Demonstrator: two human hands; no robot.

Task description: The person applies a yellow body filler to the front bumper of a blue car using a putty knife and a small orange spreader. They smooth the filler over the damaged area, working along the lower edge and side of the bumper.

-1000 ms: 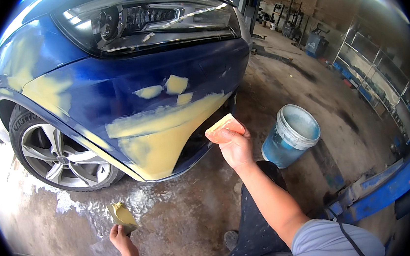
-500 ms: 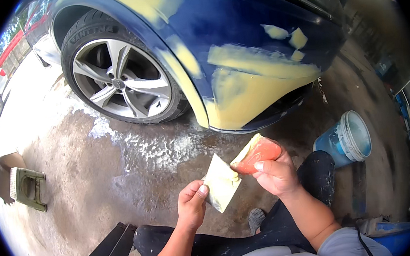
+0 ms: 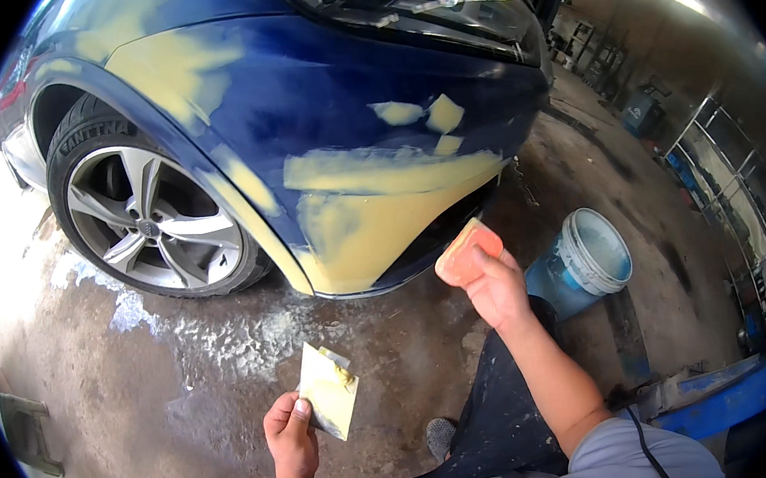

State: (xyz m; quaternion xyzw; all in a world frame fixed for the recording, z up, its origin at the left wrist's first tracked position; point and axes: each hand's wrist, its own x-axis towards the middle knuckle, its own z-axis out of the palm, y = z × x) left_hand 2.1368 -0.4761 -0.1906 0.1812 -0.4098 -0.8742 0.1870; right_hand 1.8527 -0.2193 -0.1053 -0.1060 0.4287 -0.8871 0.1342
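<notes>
Filler spreader [image 3: 327,390], flat and yellow-smeared, sits pinched in the left hand [image 3: 289,430], grip closed on its lower edge, low over the wet concrete floor [image 3: 139,391]. Right hand [image 3: 497,288] has its grip clamped on an orange sanding block [image 3: 467,251], held just beside the lower edge of the blue car bumper [image 3: 363,130], near the large yellow filler patch [image 3: 371,212]; contact with the panel cannot be told. White bucket [image 3: 588,261] stands on the floor to the right of that hand. Alloy wheel [image 3: 153,226] is at left, well apart from both hands.
</notes>
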